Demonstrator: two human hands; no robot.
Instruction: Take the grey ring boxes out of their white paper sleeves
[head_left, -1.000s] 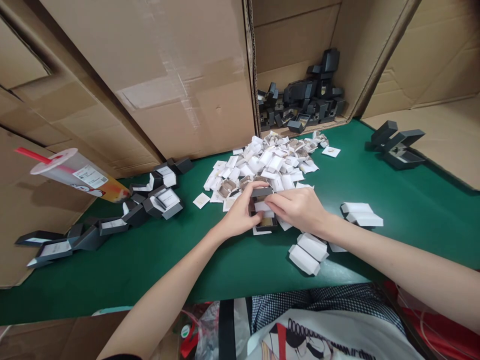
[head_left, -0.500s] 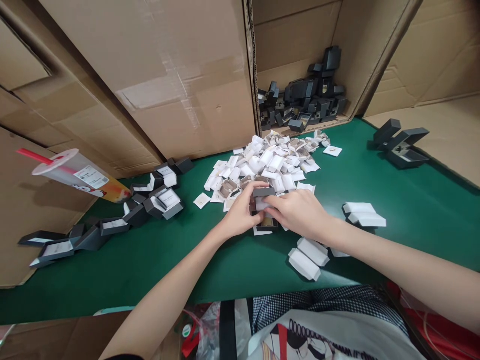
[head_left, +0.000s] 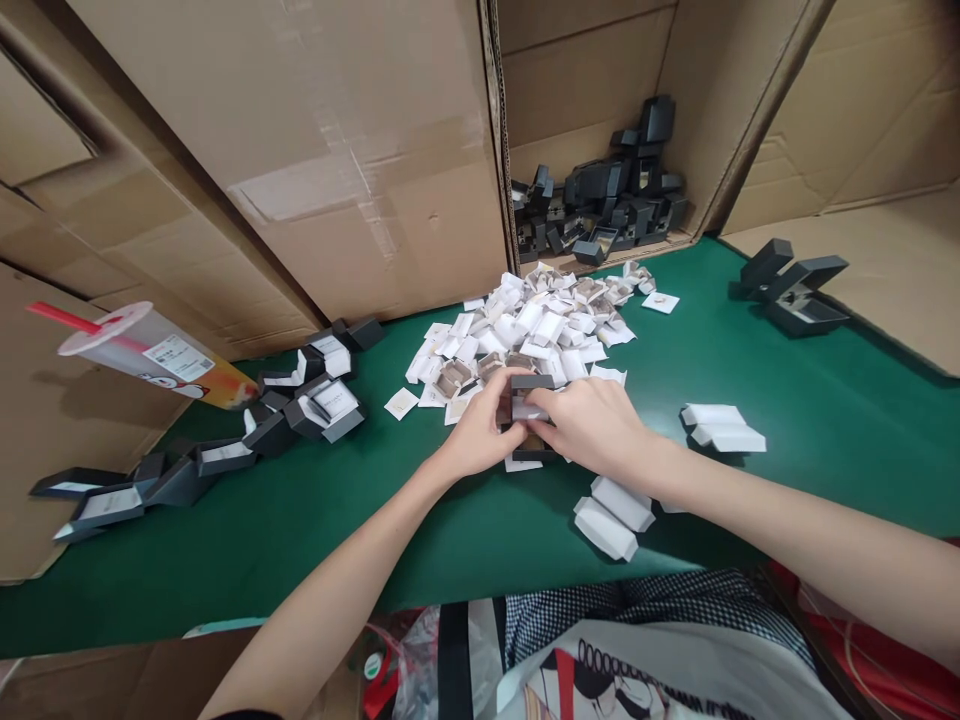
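Near the middle of the green table, my left hand [head_left: 484, 428] is closed round the left side of an open black box [head_left: 532, 383]. My right hand [head_left: 592, 422] has its thumb and fingers at the white piece inside the raised lid, partly hiding it. The lower half of the box lies below my fingers. Just behind my hands is a heap of white paper pieces [head_left: 536, 325]. Two folded white pieces [head_left: 606, 526] lie in front of my right forearm, and folded white pieces [head_left: 724, 428] also lie to its right.
Open black boxes with white inserts [head_left: 225, 455] line the left side of the green table [head_left: 322, 540], beside a drink cup with a red straw [head_left: 161, 355]. A cardboard box [head_left: 600, 60] at the back holds many black boxes [head_left: 600, 185]. More black boxes [head_left: 802, 295] stand right.
The black box's lid shows more of its inside, and my right fingers have pressed further into it. The whole view has shifted slightly.
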